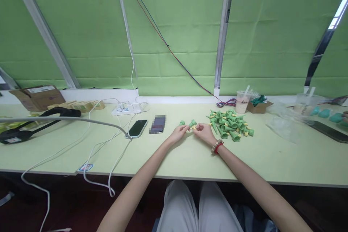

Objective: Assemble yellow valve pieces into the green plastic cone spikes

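Bkgd: green fabric panels w/ metal struts; pale green table (190, 159) ran across the view.

Hand pose: both forearms reached fwd from the lower edge, converging at table centre. Left hand (178, 133) lay low near the surface, fingers curled, pinching a green cone piece (193, 123). Right hand (203, 132) met it from the other side, fingertips closed narrow on what appeared to be a small yellow part (194, 127) at the cone's end; too small to confirm. Right wrist carried a bead bracelet (216, 146) w/ red band.

Materials: cones were smooth moulded plastic, tapered, some w/ yellow fittings. A loose pile of cones (231, 125) sat just right of the right hand. A separate green piece (182, 123) lay just beyond the left hand.

Other items: dark phone (137, 128) and a blurred item (158, 124) to the left; white power strip (126, 108) w/ cables; plastic cup (242, 101) w/ straw; cardboard box (38, 96) far left.

Obscured: contact point between the fingertips was hard to resolve. Far-right objects were cut off at frame edge.
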{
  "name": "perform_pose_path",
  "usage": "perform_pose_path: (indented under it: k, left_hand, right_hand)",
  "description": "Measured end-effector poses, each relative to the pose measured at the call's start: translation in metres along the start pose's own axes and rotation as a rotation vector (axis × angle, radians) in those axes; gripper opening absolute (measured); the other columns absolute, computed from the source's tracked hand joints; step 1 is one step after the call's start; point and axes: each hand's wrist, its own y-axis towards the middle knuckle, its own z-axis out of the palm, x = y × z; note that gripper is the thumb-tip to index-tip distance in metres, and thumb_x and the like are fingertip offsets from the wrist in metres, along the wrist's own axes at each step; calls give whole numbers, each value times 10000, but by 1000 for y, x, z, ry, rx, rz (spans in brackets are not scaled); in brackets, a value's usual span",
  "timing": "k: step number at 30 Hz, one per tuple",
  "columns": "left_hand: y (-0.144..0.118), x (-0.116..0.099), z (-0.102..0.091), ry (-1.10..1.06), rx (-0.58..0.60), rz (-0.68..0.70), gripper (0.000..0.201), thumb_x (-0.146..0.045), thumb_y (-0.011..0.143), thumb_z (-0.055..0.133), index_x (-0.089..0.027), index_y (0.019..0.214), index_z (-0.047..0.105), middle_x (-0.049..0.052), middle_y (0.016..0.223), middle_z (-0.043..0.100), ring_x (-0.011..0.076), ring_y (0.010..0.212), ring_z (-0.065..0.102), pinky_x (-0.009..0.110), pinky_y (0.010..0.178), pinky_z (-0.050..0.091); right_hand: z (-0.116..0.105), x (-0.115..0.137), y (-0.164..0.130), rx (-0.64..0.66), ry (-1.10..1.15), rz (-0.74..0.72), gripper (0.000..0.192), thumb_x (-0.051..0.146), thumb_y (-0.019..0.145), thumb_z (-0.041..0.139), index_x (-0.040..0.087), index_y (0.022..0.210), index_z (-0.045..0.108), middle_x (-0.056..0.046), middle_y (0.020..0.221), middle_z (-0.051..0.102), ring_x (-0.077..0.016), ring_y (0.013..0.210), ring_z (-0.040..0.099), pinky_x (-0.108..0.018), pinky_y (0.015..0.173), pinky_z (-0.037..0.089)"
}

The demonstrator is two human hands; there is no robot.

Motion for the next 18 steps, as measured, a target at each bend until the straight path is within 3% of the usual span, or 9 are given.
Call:
perform_pose_path:
  k: [4, 8, 13, 18]
  left_hand:
    - [1, -2, -3, -102, -25, -13, 452, -600, 731, 469, -158, 640, 498, -56, 534, 283, 85, 498, 234, 232, 474, 180]
    - [1, -4, -6, -133, -43, -6, 449, -598, 720, 489, -160, 624, 475, -56, 542, 283, 82, 503, 233, 230, 478, 176]
    - [0, -2, -6, -60, -17, -18, 439, -581, 729, 484, -147, 715, 549, -59, 534, 283, 80, 495, 247, 223, 475, 178]
    - [0, -1, -5, 14, -21, -29, 419, -554, 751, 462, -145, 741, 553, -55, 544, 326, 77, 495, 269, 217, 475, 203]
  right_hand:
    - [-1, 9, -1, 227, 278, 239, 244, 372, 703, 643, 180, 850, 611, -56, 861, 645, -142, 613, 623, -269, 450, 542]
    - [-5, 12, 0, 329, 476, 283, 222, 341, 713, 656, 176, 859, 631, -60, 945, 628, -119, 736, 617, -240, 596, 568]
    - [-4, 5, 0, 186, 386, 200, 236, 278, 579, 747, 170, 713, 585, -21, 840, 613, -133, 795, 600, -248, 617, 560]
    - [2, 3, -2, -58, -3, -171, 266, 376, 586, 705, 155, 600, 556, -47, 720, 601, -181, 736, 590, -282, 544, 534]
